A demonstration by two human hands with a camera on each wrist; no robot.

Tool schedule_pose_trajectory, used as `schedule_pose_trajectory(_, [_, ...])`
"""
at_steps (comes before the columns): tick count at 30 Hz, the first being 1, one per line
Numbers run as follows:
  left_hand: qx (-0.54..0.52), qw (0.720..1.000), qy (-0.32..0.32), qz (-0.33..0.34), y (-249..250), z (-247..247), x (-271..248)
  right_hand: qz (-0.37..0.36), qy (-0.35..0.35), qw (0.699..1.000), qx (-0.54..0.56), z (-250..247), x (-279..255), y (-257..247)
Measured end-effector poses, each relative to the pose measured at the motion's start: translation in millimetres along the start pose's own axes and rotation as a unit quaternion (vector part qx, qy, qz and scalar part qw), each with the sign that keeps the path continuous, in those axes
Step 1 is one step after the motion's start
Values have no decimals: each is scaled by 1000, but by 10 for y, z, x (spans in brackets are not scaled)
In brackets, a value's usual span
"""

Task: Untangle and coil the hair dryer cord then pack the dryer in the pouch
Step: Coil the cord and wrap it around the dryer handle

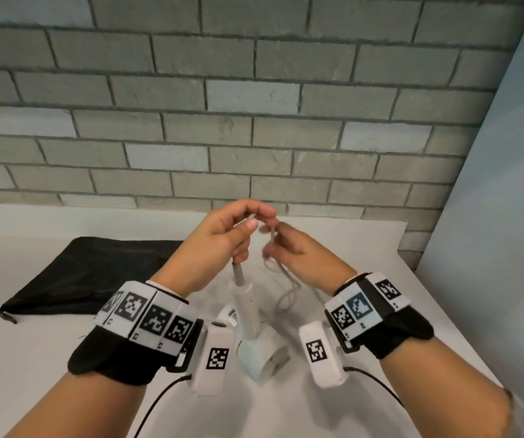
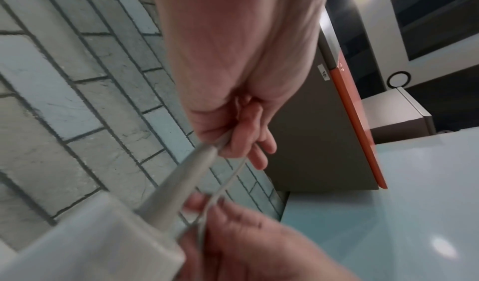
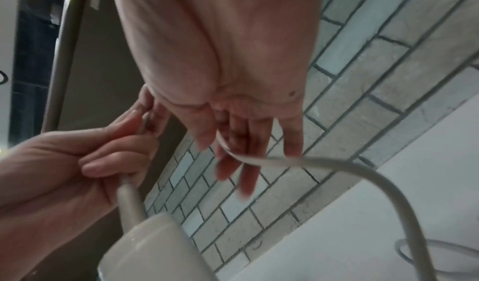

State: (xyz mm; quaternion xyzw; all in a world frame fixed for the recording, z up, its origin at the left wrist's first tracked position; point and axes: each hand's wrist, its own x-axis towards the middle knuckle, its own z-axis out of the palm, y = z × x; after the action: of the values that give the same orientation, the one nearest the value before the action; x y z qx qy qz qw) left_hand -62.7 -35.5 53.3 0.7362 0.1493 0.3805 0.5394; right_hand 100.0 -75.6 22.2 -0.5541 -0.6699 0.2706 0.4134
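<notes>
A white hair dryer (image 1: 254, 336) hangs nose-down over the middle of a pale worktop (image 1: 380, 311); whether its body touches the surface cannot be told. The left hand (image 1: 219, 241) is curled round the grey cord (image 1: 286, 292) just above the stiff sleeve where it leaves the handle, with thumb and forefinger pinching it higher up. Just beside it, the right hand (image 1: 298, 251) pinches the same cord between thumb and forefinger, its other fingers loosely spread. From there the cord droops to loose loops on the worktop toward the right edge. A flat black pouch (image 1: 86, 273) lies near the back left corner, well apart from the dryer.

The cord looks thin, smooth and limp, likely to slide through fingers and spring out of a coil unless pinched. The dryer seems light but rigid, hard plastic; its handle offers the surest grip. The pouch appears soft and floppy, probably needing its mouth held open.
</notes>
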Motion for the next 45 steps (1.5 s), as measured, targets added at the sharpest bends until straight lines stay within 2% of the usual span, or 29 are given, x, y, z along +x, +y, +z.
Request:
schedule_pose_trajectory(2, [-41, 999, 10, -6, -14, -68, -31, 24, -5, 997, 80, 20, -34, 44])
schedule_pose_trajectory(5, [-48, 997, 43, -42, -15, -148, -66, 3, 114, 986, 124, -51, -70, 18])
schedule_pose_trajectory(8, [1, 997, -10, -73, -15, -124, -84, -55, 225, 969, 88, -188, -31, -101])
schedule_pose_trajectory(11, [-63, 992, -74, -75, 9, -73, -105, -96, 287, 952, 39, -261, 21, -183])
schedule_pose_trajectory(14, [-164, 977, -116, -71, 14, -60, -116, -50, 233, 970, -57, -197, 2, -122])
schedule_pose_trajectory(17, [-211, 969, -111, -62, -55, -86, -127, 24, 154, 977, -148, -74, -115, 45])
schedule_pose_trajectory(21, [-237, 966, -88, -50, -170, -58, -179, 25, 57, 982, -180, 91, -254, 116])
schedule_pose_trajectory(24, [-280, 956, -77, -47, -221, 0, -191, 47, -42, 986, -153, 218, -376, 127])
schedule_pose_trajectory(26, [-273, 960, -56, -32, -245, 1, -170, 73, -103, 987, -103, 265, -487, 154])
schedule_pose_trajectory(29, [-237, 971, -18, -38, -256, -9, -165, 68, -129, 989, -32, 212, -659, 218])
schedule_pose_trajectory(32, [-198, 979, -12, -37, -241, -7, -167, 47, -94, 994, 35, 68, -806, 215])
schedule_pose_trajectory(34, [-159, 987, -7, -27, -242, 6, -144, 36, -48, 994, 95, -35, -864, 171])
schedule_pose_trajectory(36, [-130, 991, -21, -29, -226, 23, -118, -7, 7, 994, 113, -115, -861, 68])
schedule_pose_trajectory(41, [16, 986, -150, -69, -21, 88, -106, -150, 91, 984, -6, -264, -688, -402])
schedule_pose_trajectory(45, [46, 976, -202, -69, 53, 148, -142, -179, 179, 966, -51, -372, -473, -591])
